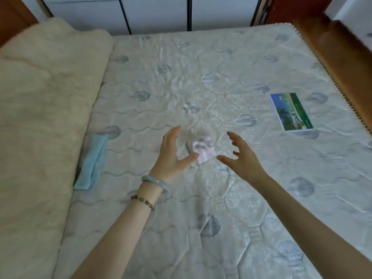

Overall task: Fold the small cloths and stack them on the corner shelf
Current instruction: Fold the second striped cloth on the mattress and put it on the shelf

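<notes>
As left hand (171,156) and right hand (241,161) splay, crumpled pale cloth (203,151) lies between.

mattress (221,67): teal cloth (92,162), blanket (40,97) (printed label (290,111))

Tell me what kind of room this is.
Probably a bedroom: a bare quilted mattress sits in a wooden bed frame, with a beige blanket bunched along its left side.

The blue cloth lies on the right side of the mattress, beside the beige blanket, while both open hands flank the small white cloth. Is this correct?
Not quite: the head view shows the blue cloth on the left side of the mattress, beside the beige blanket. The open left hand and right hand do flank the small white cloth.
</notes>
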`<move>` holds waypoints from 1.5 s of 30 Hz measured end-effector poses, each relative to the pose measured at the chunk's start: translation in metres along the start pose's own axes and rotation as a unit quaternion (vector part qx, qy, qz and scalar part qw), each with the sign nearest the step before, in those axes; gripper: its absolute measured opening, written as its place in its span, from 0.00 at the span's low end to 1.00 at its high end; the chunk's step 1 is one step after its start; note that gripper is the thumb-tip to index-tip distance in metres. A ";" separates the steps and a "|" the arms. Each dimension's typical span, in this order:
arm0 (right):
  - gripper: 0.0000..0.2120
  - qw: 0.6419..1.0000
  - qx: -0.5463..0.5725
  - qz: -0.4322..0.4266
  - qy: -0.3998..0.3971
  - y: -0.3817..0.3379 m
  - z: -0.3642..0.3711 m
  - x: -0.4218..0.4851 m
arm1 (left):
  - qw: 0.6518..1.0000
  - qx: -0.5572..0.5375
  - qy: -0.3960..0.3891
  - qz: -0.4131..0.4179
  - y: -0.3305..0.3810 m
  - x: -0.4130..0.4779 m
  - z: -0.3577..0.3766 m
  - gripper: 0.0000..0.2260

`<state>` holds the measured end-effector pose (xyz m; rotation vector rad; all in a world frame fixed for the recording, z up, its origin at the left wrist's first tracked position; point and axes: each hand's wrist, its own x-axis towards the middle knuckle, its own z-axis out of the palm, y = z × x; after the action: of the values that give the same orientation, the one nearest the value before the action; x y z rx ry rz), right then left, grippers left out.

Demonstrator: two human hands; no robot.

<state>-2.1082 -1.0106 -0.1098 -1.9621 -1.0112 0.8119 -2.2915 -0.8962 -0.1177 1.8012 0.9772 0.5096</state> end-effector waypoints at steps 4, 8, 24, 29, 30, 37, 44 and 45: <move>0.33 1.000 0.008 0.018 0.001 0.038 0.032 0.051 | 1.000 0.006 -0.008 -0.005 -0.051 0.046 0.019 0.36; 0.30 0.998 0.024 0.052 0.008 0.089 0.070 0.090 | 1.000 0.029 -0.009 0.002 -0.104 0.075 0.046 0.33; 0.17 0.974 -0.103 0.202 0.010 0.216 0.167 0.177 | 0.999 0.035 -0.016 -0.021 -0.222 0.114 0.108 0.25; 0.10 0.979 -0.078 0.182 0.050 0.188 0.153 0.168 | 0.999 0.007 -0.006 -0.047 -0.206 0.104 0.097 0.29; 0.09 0.981 -0.070 0.176 0.048 0.178 0.147 0.164 | 0.999 0.005 0.000 -0.049 -0.202 0.102 0.093 0.30; 0.03 0.996 0.002 0.089 0.020 0.078 0.091 0.132 | 0.999 -0.015 0.032 -0.030 -0.141 0.077 0.070 0.31; 0.05 0.997 0.068 -0.002 0.020 -0.040 0.039 0.078 | 0.999 -0.034 0.031 0.012 -0.049 0.030 0.049 0.35; 0.06 0.997 0.074 -0.013 0.020 -0.053 0.033 0.068 | 0.999 -0.038 0.031 0.020 -0.037 0.021 0.044 0.37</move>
<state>-2.1206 -0.9202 -0.0940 -1.8291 -0.9253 0.8054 -2.2624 -0.8975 -0.1717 1.7489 0.9530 0.6237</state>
